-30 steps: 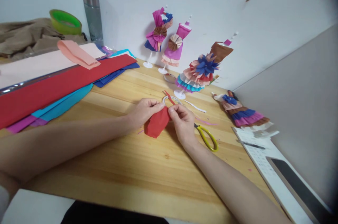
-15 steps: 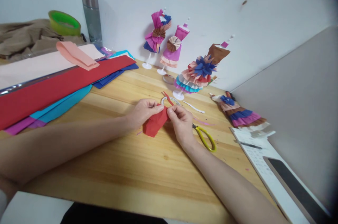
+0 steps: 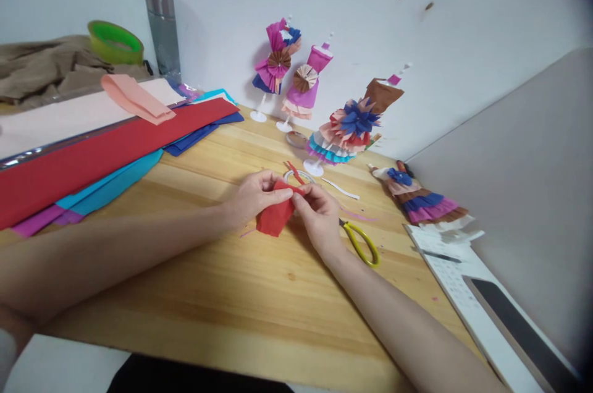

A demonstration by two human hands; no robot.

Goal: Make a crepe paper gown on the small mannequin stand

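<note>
Between my two hands is a small piece of red crepe paper point(image 3: 277, 217), its lower part hanging toward the table. My left hand point(image 3: 254, 198) pinches its upper edge between thumb and fingers. At the upper right corner my right hand point(image 3: 319, 214) grips the same paper, its thumb tip meeting the left thumb. Behind the hands lies a roll of tape point(image 3: 299, 177) with a red paper strip point(image 3: 294, 172) across it. Yellow-handled scissors point(image 3: 364, 245) rest just right of my right hand, their blades partly hidden by it.
Paper-dressed mannequin stands point(image 3: 303, 87) line the wall, the largest with a ruffled skirt point(image 3: 340, 133). Folded crepe paper point(image 3: 115, 149) is stacked at left, near a bottle point(image 3: 162, 28) and green tape point(image 3: 115, 44). At right lie another paper dress point(image 3: 424, 198), a white board point(image 3: 445, 275) and a phone point(image 3: 514, 325).
The left thumb has slid right along the paper's top edge until it meets the right thumb. The hanging red paper has shifted slightly right.
</note>
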